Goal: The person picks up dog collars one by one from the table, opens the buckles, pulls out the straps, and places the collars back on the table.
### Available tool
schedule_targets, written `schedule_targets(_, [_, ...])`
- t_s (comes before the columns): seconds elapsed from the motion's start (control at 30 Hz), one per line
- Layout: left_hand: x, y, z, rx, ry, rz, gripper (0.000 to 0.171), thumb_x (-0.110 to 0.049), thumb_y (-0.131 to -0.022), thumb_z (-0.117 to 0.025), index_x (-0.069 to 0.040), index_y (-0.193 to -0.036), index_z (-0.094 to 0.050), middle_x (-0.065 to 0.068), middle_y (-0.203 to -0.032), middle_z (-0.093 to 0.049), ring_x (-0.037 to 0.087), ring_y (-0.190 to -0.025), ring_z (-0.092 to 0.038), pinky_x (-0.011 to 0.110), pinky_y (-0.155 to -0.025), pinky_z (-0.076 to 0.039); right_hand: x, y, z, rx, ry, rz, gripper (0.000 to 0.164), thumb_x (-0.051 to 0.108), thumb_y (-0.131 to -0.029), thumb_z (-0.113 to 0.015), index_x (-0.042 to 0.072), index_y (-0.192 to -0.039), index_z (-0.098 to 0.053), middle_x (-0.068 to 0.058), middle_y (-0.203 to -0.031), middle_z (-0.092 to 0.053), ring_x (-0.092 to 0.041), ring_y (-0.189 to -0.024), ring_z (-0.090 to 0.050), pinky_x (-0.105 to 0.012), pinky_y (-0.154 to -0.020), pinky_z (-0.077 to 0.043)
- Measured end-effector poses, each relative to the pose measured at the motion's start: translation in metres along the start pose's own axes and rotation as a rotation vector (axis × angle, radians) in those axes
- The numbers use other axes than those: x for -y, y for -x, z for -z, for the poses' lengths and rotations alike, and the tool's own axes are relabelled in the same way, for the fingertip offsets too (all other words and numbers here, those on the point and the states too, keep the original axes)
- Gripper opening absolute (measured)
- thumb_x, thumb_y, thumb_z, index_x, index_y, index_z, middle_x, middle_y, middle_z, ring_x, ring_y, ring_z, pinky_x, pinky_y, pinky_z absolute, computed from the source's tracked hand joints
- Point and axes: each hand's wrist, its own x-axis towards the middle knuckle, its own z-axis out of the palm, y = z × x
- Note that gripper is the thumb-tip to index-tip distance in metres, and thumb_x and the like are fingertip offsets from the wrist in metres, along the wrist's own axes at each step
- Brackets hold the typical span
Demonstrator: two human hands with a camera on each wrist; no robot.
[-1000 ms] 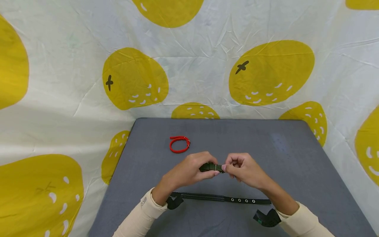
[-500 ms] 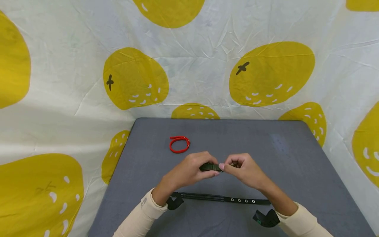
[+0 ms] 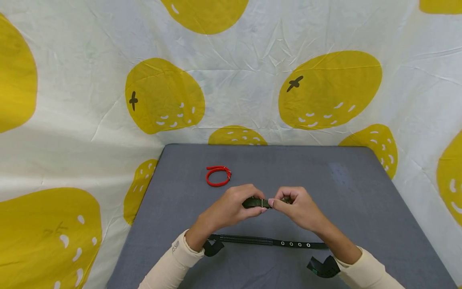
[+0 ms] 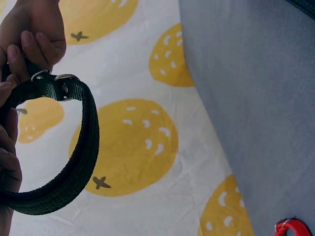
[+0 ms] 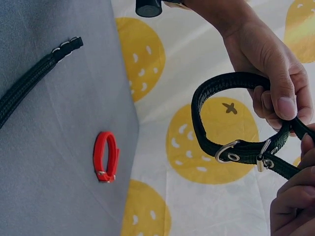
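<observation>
A dark green dog collar point(image 3: 251, 203), bent into a loop, is held up above the table between both hands. My left hand point(image 3: 231, 205) grips the looped part between thumb and fingers. My right hand point(image 3: 297, 207) pinches the strap beside the metal buckle point(image 5: 262, 160). In the right wrist view, a metal D-ring point(image 5: 225, 152) and an eyelet show near that buckle, and the strap runs through it toward the right hand's fingers. From the left wrist, the padded band point(image 4: 88, 142) of the loop curves out from the left hand.
On the grey table point(image 3: 361, 192), a red collar point(image 3: 218, 177) lies coiled farther back. Nearer the person, a black collar point(image 3: 249, 240) with metal eyelets stretches out flat, partly behind the right forearm. A white cloth with yellow fruit prints hangs behind and beside the table.
My right hand has shifted slightly left toward the buckle, its thumb now closer to the left fingertips. More of the strap shows behind its fingers. The left hand has barely moved.
</observation>
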Motion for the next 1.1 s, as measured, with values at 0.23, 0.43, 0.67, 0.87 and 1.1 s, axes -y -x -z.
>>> schedule_targets(0.23, [0.001, 0.002, -0.001, -0.017, 0.014, 0.042, 0.021, -0.021, -0.087, -0.069, -0.013, -0.103, -0.059, -0.006, -0.093, -0.059, -0.002, -0.073, -0.050, 0.008, -0.063, -0.043, 0.001, -0.001, 0.000, -0.024, -0.015, -0.019, 0.021, 0.007, -0.091, -0.062, 0.015, -0.072, -0.059, 0.002, -0.055, -0.039, -0.009, -0.042, -0.029, -0.027, -0.036, -0.028])
schedule_targets(0.43, [0.002, 0.004, -0.002, -0.036, 0.039, 0.119, 0.020, -0.022, -0.086, -0.070, -0.013, -0.100, -0.060, -0.007, -0.091, -0.059, 0.000, -0.070, -0.049, 0.011, -0.060, -0.044, -0.002, -0.001, 0.002, 0.024, -0.163, -0.013, 0.021, 0.009, -0.098, -0.050, 0.003, -0.080, -0.055, -0.003, -0.058, -0.042, -0.014, -0.044, -0.033, -0.031, -0.039, -0.032])
schedule_targets(0.67, [0.003, 0.006, -0.002, -0.032, 0.050, 0.159, 0.017, -0.025, -0.088, -0.067, -0.015, -0.100, -0.060, -0.008, -0.091, -0.058, 0.001, -0.070, -0.048, 0.015, -0.059, -0.044, -0.007, 0.001, 0.002, 0.063, -0.171, 0.068, 0.012, 0.001, -0.093, -0.057, 0.002, -0.105, -0.059, -0.003, -0.066, -0.049, -0.012, -0.044, -0.038, -0.027, -0.040, -0.037])
schedule_targets(0.87, [0.003, 0.006, -0.001, -0.044, 0.022, 0.157, 0.016, -0.021, -0.088, -0.067, -0.014, -0.100, -0.060, -0.007, -0.091, -0.058, 0.001, -0.072, -0.049, 0.015, -0.061, -0.044, 0.005, 0.000, -0.003, -0.117, 0.107, 0.026, 0.013, 0.003, -0.093, -0.058, 0.011, -0.099, -0.066, -0.002, -0.083, -0.056, -0.007, -0.045, -0.035, -0.026, -0.042, -0.036])
schedule_targets(1.1, [0.005, 0.008, -0.001, -0.020, -0.022, 0.171, 0.015, -0.020, -0.089, -0.064, -0.015, -0.102, -0.057, -0.008, -0.093, -0.056, 0.002, -0.076, -0.050, 0.014, -0.066, -0.045, -0.006, 0.002, -0.003, -0.011, 0.056, 0.010, 0.020, 0.004, -0.100, -0.042, 0.007, -0.101, -0.062, -0.008, -0.073, -0.059, -0.008, -0.042, -0.041, -0.027, -0.038, -0.038])
